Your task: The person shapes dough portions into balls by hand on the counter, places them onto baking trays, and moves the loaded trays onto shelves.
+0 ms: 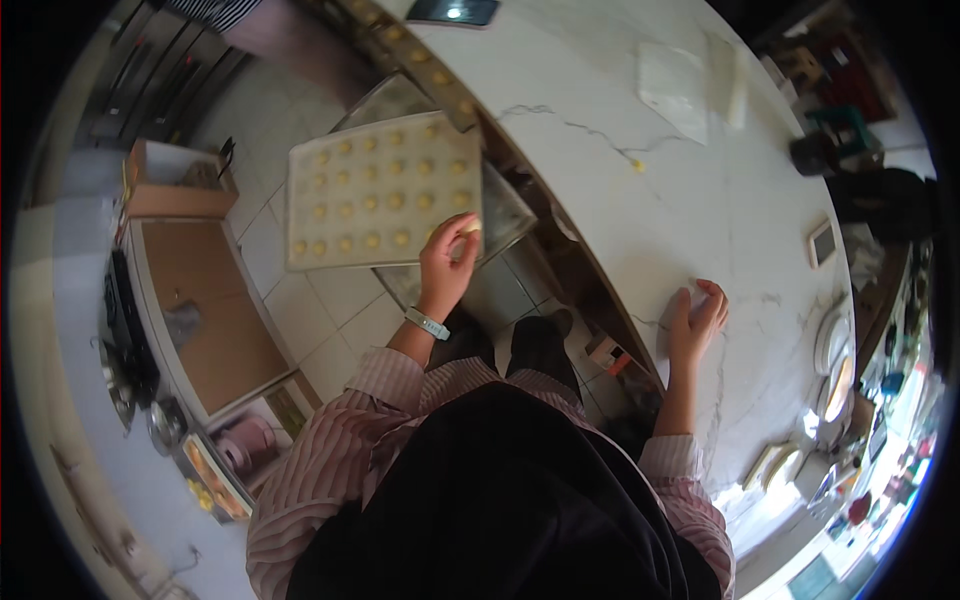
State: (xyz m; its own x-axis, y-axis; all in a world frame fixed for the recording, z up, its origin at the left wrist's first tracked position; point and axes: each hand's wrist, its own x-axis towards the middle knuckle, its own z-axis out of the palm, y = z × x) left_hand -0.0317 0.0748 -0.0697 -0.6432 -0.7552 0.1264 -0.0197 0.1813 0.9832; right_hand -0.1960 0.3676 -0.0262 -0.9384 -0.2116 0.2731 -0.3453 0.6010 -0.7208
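My left hand [447,268] reaches over the near right corner of a shallow baking tray [385,262]. Thumb and fingers pinch a small pale-yellow dough ball [472,228] at the tray's right edge. Rows of similar dough balls [396,201] cover the tray's pale surface. On the white marbled table to the right lies my right hand [692,325], its thumb and fingers curled about a pale patch that I cannot make out. A small yellow crumb of dough [638,165] sits farther up the table.
Beneath the tray are other metal trays [508,212]. A phone [453,11] lies at the table's far edge, and clear plastic sheets [675,90] at its far right. Open cardboard boxes [215,310] stand left on the tiled floor. Another person's blurred arm [300,45] shows at the top left.
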